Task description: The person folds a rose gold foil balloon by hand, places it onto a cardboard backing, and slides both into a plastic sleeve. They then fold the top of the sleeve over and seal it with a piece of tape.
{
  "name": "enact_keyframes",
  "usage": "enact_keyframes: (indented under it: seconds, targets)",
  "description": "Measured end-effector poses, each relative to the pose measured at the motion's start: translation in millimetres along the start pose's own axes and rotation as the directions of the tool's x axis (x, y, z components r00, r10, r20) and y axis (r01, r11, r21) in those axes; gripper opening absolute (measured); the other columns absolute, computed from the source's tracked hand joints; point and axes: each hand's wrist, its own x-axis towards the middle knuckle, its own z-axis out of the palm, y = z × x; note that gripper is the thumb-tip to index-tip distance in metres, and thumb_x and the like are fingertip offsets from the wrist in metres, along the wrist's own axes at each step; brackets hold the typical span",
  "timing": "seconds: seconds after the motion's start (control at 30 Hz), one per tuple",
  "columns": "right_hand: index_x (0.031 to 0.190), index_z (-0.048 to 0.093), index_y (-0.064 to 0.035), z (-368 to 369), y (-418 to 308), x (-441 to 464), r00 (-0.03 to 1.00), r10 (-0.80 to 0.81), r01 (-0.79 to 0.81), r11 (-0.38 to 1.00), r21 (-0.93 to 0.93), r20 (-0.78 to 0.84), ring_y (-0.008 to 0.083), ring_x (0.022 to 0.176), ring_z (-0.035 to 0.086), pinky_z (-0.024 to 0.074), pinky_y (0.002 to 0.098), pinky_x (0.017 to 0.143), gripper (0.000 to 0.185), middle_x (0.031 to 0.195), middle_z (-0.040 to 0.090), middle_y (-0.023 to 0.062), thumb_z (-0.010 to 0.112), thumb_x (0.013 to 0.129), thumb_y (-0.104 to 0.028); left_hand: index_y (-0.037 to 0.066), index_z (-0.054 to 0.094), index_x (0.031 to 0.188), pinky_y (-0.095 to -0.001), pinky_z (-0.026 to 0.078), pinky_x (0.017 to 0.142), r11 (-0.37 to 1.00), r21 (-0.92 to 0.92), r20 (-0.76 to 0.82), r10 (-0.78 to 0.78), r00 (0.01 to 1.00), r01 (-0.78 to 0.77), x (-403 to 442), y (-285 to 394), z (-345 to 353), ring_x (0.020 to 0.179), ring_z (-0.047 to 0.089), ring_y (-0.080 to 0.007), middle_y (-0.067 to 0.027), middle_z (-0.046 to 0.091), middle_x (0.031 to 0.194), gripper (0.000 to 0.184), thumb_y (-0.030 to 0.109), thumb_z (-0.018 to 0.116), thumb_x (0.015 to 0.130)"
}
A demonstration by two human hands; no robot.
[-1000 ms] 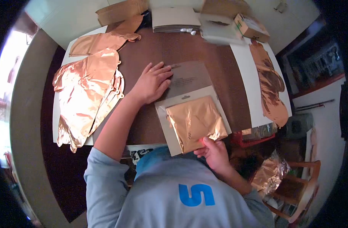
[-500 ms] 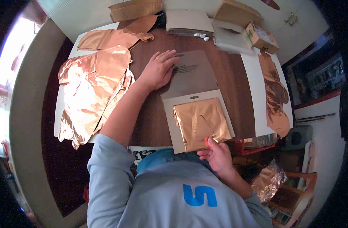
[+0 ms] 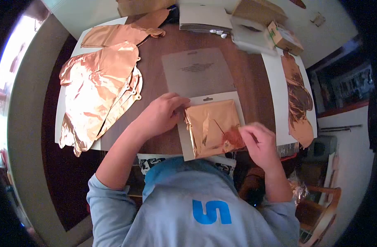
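A folded copper-coloured foil balloon point(image 3: 211, 123) lies on a white backing card point(image 3: 187, 145) with a hanging slot at its top. At the card's upper left edge, my left hand point(image 3: 168, 113) has its fingers bent and closed against the card and the foil. My right hand point(image 3: 260, 142) pinches at the right edge of the folded balloon, thumb and forefinger together; the exact grip is blurred. A reddish reflection shows in the foil beside it. Just beyond the card lies a clear printed plastic sleeve point(image 3: 199, 72), its near end reaching to the card.
Flat copper foil balloons point(image 3: 100, 90) cover the table's left side. More foil point(image 3: 295, 99) lies on a white board at right. A stack of white cards point(image 3: 205, 18), clear sleeves point(image 3: 252, 37) and a small cardboard box point(image 3: 285, 38) stand along the back.
My left hand has come down from the plastic sleeve to the card's left edge. My right hand has moved up and right from the near edge to the right edge.
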Motion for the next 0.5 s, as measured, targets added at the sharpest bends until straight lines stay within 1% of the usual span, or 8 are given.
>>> enact_keyframes:
  seconds: [0.03,0.07,0.13,0.17,0.23,0.37,0.47,0.5]
  targets:
    - [0.107,0.066,-0.0012,5,-4,15,0.981,-0.169,0.158,0.981,-0.115,-0.092,0.0329,0.102,0.066,0.0529,0.0439,0.090,0.022,0.108,0.067,0.0166,0.066,0.090,-0.016,-0.002,0.065,0.113,-0.0414,0.053,0.089,0.999,0.019,0.026,-0.029,0.999,0.028,2,4,-3,0.100,0.063,-0.0389,-0.0208,0.064,0.106,0.030,0.001,0.061,0.084]
    - [0.111,0.064,-0.0013,10,-2,28,0.970,-0.239,0.228,0.959,-0.168,-0.050,0.0342,0.110,0.061,0.0484,0.0454,0.096,0.026,0.116,0.064,0.0171,0.065,0.091,-0.016,-0.002,0.065,0.114,-0.0400,0.053,0.090,0.998,0.039,0.054,-0.059,0.997,0.057,4,7,-6,0.102,0.064,-0.0382,-0.0210,0.064,0.107,0.028,0.003,0.062,0.087]
    - [0.121,0.062,-0.0015,30,14,47,0.928,-0.370,0.366,0.892,-0.265,0.037,0.0367,0.126,0.052,0.0393,0.0482,0.109,0.033,0.133,0.057,0.0182,0.064,0.092,-0.017,-0.003,0.064,0.114,-0.0403,0.053,0.089,0.989,0.021,0.076,-0.146,0.986,0.144,7,13,-8,0.101,0.064,-0.0379,-0.0213,0.064,0.105,0.028,0.004,0.063,0.087]
    - [0.125,0.059,-0.0012,40,21,49,0.930,-0.360,0.366,0.882,-0.296,0.074,0.0369,0.130,0.048,0.0357,0.0488,0.111,0.037,0.137,0.055,0.0185,0.062,0.093,-0.019,-0.003,0.064,0.114,-0.0404,0.053,0.088,0.982,0.012,0.086,-0.188,0.978,0.188,9,15,-8,0.101,0.064,-0.0378,-0.0215,0.064,0.104,0.029,0.004,0.064,0.086]
    - [0.134,0.054,-0.0008,56,32,53,0.931,-0.332,0.364,0.860,-0.357,0.152,0.0371,0.138,0.040,0.0284,0.0501,0.116,0.045,0.144,0.049,0.0190,0.059,0.095,-0.023,-0.003,0.064,0.114,-0.0405,0.053,0.086,0.982,0.021,0.097,-0.188,0.977,0.187,12,13,-8,0.098,0.065,-0.0372,-0.0210,0.065,0.101,0.030,0.004,0.064,0.085]
    - [0.141,0.047,-0.0002,62,34,56,0.948,-0.270,0.313,0.886,-0.341,0.168,0.0365,0.141,0.036,0.0251,0.0504,0.118,0.051,0.150,0.043,0.0191,0.052,0.099,-0.028,-0.001,0.065,0.113,-0.0404,0.054,0.082,0.974,-0.026,0.109,-0.221,0.969,0.225,14,7,0,0.092,0.067,-0.0357,-0.0198,0.066,0.096,0.030,0.004,0.065,0.083]
    - [0.144,0.043,-0.0003,61,35,57,0.952,-0.250,0.298,0.896,-0.330,0.179,0.0364,0.143,0.034,0.0235,0.0501,0.119,0.052,0.153,0.038,0.0194,0.050,0.100,-0.028,0.001,0.069,0.106,-0.0435,0.054,0.078,0.973,-0.016,0.115,-0.229,0.967,0.232,16,3,5,0.087,0.068,-0.0367,-0.0193,0.069,0.090,0.027,0.006,0.063,0.080]
    - [0.144,0.043,-0.0002,61,35,57,0.951,-0.250,0.298,0.897,-0.328,0.181,0.0364,0.143,0.034,0.0233,0.0501,0.119,0.052,0.154,0.038,0.0195,0.050,0.100,-0.028,0.001,0.070,0.104,-0.0431,0.054,0.078,0.964,-0.011,0.124,-0.260,0.957,0.264,17,4,5,0.086,0.068,-0.0366,-0.0191,0.069,0.089,0.026,0.007,0.063,0.080]
